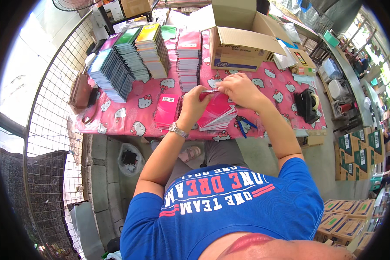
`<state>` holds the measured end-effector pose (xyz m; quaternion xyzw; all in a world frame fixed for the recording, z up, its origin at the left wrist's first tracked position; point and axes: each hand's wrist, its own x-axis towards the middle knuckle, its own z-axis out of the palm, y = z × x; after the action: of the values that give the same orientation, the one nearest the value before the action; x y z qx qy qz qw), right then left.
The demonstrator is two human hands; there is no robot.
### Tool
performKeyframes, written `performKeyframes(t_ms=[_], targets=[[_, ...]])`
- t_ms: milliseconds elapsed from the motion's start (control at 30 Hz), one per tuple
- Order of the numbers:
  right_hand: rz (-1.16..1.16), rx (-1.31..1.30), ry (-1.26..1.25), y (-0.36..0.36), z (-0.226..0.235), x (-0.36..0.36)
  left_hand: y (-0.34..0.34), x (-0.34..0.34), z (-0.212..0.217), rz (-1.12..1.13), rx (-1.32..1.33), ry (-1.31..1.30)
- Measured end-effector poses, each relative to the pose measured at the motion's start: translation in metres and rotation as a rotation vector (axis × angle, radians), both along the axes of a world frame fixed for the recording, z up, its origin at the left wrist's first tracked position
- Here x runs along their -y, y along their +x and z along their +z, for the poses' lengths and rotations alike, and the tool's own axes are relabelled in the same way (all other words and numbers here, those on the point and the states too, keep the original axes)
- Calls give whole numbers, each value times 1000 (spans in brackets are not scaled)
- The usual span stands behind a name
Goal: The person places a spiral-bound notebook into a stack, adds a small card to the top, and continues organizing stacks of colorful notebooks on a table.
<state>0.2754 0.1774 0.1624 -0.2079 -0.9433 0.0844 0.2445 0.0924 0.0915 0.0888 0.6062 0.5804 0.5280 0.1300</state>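
My left hand (194,104), a silver watch on its wrist, pinches one end of a thin, pale, narrow edge (210,91), perhaps of a small pink notebook. At its other end are the closed fingers of my right hand (239,90). Just below lies a fanned stack of pink covers and pages (217,113) with a row of punched holes along the near edge. To its left rests a pink spiral notebook pile (167,110). Blue-handled pliers (246,125) lie to the right of the fanned stack.
Tall stacks of spiral notebooks stand at the back: blue (110,73), green (132,52), yellow (152,50) and pink (189,58). An open cardboard box (236,52) sits behind my right hand. A black tape dispenser (307,106) is near the right edge of the pink patterned tablecloth (136,115).
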Motion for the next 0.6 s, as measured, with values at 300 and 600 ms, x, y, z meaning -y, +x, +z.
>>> performKeyframes(t_ms=[300,600], targets=[[5,335,-240,-23,24,-8,2,4,1,38,65,5],[-83,-49,-192,-22,-8,2,1,4,-2,25,76,-36]])
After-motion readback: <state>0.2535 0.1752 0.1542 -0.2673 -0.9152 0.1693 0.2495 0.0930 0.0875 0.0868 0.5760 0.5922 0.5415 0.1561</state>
